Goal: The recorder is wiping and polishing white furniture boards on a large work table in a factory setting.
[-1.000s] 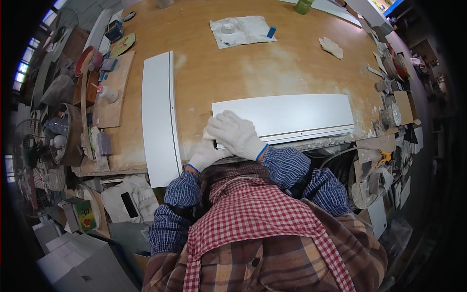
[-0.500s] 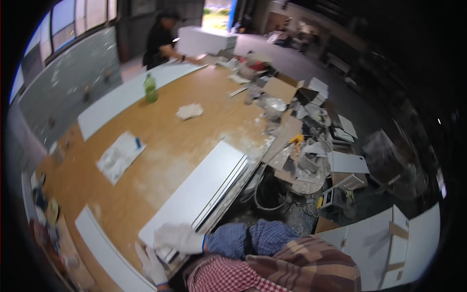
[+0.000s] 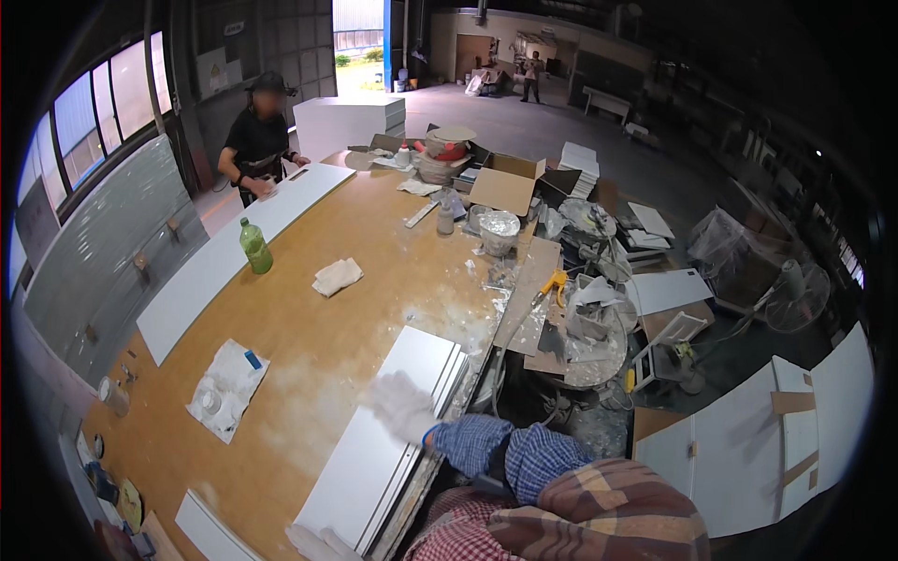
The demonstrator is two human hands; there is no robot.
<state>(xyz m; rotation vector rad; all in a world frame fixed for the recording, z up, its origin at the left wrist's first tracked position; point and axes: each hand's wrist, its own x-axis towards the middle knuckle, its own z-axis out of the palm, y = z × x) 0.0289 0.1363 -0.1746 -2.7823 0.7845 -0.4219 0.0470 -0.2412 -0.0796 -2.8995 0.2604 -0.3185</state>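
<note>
The gloved right hand (image 3: pixel 402 407), blurred, lies spread on the stack of white panels (image 3: pixel 388 439); the gloved left hand (image 3: pixel 318 542) rests at the stack's 7 o'clock corner, its grip unclear. Stack edges the bench (image 3: pixel 309 318).

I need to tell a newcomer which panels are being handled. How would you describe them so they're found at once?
On the long wooden workbench, go to the near right edge. The stack of white panels lies there under the gloved right hand; the left hand is at its near end. Other white boards lie singly; this is stacked.
</note>
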